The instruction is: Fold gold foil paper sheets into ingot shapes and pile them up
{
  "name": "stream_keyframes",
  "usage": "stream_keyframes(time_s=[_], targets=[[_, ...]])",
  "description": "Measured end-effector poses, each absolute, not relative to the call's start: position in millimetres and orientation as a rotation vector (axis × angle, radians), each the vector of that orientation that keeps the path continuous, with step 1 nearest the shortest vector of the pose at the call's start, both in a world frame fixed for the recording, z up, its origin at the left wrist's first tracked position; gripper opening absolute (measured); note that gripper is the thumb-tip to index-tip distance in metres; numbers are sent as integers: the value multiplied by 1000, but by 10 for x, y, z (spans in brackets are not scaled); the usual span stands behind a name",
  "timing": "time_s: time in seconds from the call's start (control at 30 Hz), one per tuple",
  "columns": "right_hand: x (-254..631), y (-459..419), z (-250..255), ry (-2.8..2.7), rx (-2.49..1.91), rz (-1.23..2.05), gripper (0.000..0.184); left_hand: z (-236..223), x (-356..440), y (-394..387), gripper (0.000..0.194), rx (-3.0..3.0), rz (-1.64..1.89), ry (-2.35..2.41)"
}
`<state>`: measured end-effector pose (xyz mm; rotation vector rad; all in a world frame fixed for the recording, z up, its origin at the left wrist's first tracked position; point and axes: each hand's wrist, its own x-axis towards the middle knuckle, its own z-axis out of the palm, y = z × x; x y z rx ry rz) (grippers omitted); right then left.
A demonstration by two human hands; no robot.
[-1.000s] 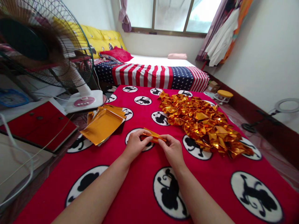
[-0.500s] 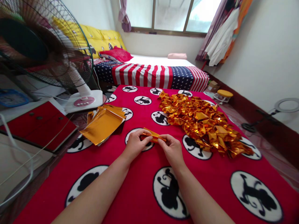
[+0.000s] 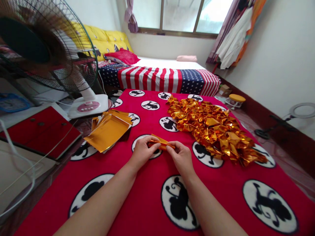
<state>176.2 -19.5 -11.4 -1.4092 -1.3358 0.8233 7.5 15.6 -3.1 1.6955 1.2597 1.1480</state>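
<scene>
Both hands pinch a folded strip of gold foil paper over the red blanket. My left hand grips its left end with fingers curled. Gripping the right end is my right hand, thumb and fingers closed. A stack of flat gold foil sheets lies to the left of the hands. At the right, a big heap of folded gold foil pieces spreads from the blanket's middle to its right edge.
A running electric fan on a white base stands at the left, beside a red board and white cables. Beyond the blanket is a bed with a stars-and-stripes cover. A ring light stand lies on the floor at right.
</scene>
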Motion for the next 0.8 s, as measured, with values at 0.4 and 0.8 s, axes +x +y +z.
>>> stream_keyframes(time_s=[0.4, 0.8], targets=[[1766, -177, -131, -1328, -1391, 829, 18, -42, 76, 162, 14, 1688, 1163, 1258], [1761, -184, -116, -1336, -1405, 825, 19, -58, 73, 175, 15, 1683, 1144, 1254]])
